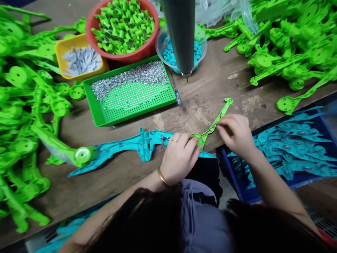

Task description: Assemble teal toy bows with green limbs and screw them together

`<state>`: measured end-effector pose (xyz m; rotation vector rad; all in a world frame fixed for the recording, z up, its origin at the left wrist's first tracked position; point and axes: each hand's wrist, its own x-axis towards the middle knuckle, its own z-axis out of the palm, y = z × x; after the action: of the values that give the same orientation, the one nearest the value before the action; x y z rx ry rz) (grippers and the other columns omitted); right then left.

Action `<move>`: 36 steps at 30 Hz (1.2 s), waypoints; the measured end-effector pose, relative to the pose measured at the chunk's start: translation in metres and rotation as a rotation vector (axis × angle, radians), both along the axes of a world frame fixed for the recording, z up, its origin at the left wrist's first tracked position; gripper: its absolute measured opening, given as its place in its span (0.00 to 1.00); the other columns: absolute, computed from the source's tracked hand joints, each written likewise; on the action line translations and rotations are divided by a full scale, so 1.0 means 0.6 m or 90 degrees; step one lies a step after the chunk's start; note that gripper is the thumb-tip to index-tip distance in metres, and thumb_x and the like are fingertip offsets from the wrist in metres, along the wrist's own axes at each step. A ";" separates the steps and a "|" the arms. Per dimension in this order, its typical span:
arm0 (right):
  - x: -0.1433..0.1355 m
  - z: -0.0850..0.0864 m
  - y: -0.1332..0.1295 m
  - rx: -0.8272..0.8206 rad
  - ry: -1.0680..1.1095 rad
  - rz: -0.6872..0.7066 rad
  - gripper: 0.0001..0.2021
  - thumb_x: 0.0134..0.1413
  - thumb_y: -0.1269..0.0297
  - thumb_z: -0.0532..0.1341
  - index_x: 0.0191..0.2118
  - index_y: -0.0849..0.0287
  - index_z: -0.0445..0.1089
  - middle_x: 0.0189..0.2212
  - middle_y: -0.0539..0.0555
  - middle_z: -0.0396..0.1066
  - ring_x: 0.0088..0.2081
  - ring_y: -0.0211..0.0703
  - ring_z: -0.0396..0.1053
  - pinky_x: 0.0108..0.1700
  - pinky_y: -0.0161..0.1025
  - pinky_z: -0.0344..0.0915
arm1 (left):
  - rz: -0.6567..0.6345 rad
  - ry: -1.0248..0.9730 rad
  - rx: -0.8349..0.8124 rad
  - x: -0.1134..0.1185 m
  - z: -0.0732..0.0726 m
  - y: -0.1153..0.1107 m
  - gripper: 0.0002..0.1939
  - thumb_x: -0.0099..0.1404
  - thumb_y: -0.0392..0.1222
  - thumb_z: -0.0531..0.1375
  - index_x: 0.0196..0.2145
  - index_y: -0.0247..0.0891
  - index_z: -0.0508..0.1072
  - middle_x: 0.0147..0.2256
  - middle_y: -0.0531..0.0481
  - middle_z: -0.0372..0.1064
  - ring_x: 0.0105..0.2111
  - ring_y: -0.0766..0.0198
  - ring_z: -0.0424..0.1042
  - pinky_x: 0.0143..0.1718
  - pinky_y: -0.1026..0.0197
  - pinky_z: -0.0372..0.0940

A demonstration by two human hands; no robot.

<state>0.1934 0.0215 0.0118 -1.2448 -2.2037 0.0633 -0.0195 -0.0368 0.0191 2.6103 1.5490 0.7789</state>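
Observation:
A long blue plastic part (123, 146) lies across the table, with thin wires along it. A green disc-ended piece (83, 155) sits at its left end, and a slim green arm (222, 109) angles up from its right end. My left hand (180, 154), wearing a ring and a bangle, presses with bent fingers on the joint of the blue part and the slim green arm. My right hand (237, 133) is pinched beside the slim green arm, at a thin wire that runs along it; the fingertips are partly hidden.
A grey powered driver (180, 35) hangs above the table. Behind are a green screw tray (129, 119), yellow box (61, 56), red bowl (155, 23) and clear bowl (204, 45). A screwdriver (178, 97) lies near the tray. Green parts (292, 45) flank both sides; a blue crate (237, 182) stands right.

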 end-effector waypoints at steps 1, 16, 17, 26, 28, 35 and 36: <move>-0.004 -0.002 -0.005 0.005 -0.007 0.025 0.04 0.60 0.65 0.57 0.37 0.56 0.69 0.38 0.55 0.73 0.44 0.46 0.69 0.48 0.45 0.58 | 0.018 0.000 -0.006 0.001 -0.002 -0.003 0.10 0.68 0.41 0.55 0.39 0.33 0.73 0.36 0.44 0.70 0.37 0.57 0.64 0.40 0.56 0.62; -0.011 -0.025 -0.005 0.052 -0.015 0.113 0.05 0.58 0.66 0.60 0.38 0.54 0.74 0.44 0.55 0.73 0.47 0.47 0.66 0.51 0.47 0.61 | 0.083 0.038 -0.107 0.032 -0.003 0.018 0.10 0.68 0.43 0.54 0.35 0.37 0.73 0.34 0.45 0.67 0.38 0.55 0.63 0.41 0.54 0.59; -0.010 -0.027 -0.004 0.052 -0.008 0.114 0.05 0.58 0.66 0.60 0.38 0.54 0.74 0.44 0.55 0.73 0.47 0.47 0.66 0.51 0.47 0.61 | 0.084 0.042 -0.113 0.034 -0.002 0.019 0.10 0.68 0.42 0.54 0.34 0.37 0.72 0.35 0.45 0.67 0.38 0.55 0.63 0.41 0.54 0.59; -0.005 -0.038 0.000 0.036 0.042 0.139 0.05 0.57 0.67 0.61 0.37 0.54 0.75 0.44 0.53 0.75 0.47 0.46 0.66 0.52 0.47 0.62 | 0.075 0.065 -0.147 0.035 0.003 0.025 0.10 0.70 0.40 0.51 0.35 0.36 0.70 0.36 0.45 0.68 0.38 0.55 0.64 0.41 0.54 0.59; -0.004 -0.036 -0.001 0.016 0.033 0.144 0.05 0.57 0.66 0.61 0.37 0.54 0.75 0.45 0.52 0.75 0.47 0.46 0.66 0.52 0.48 0.62 | 0.068 0.089 -0.121 0.036 0.004 0.024 0.11 0.70 0.40 0.50 0.34 0.35 0.70 0.34 0.45 0.68 0.37 0.55 0.64 0.40 0.54 0.58; 0.001 -0.033 -0.004 -0.015 0.035 0.146 0.05 0.57 0.63 0.62 0.36 0.53 0.76 0.47 0.53 0.74 0.50 0.47 0.66 0.57 0.53 0.58 | 0.018 0.038 -0.169 0.033 0.008 0.027 0.12 0.71 0.40 0.50 0.37 0.36 0.71 0.34 0.46 0.70 0.37 0.57 0.65 0.41 0.55 0.59; 0.001 -0.034 -0.004 -0.013 0.035 0.145 0.05 0.57 0.63 0.62 0.36 0.53 0.76 0.47 0.53 0.74 0.50 0.47 0.66 0.57 0.52 0.58 | 0.015 0.027 -0.184 0.032 0.009 0.027 0.12 0.71 0.40 0.50 0.37 0.36 0.71 0.34 0.46 0.70 0.38 0.57 0.65 0.42 0.55 0.59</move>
<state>0.1940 0.0191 -0.0084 -0.9865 -2.2918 0.2093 -0.0004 -0.0205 0.0246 2.4182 1.5704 0.4629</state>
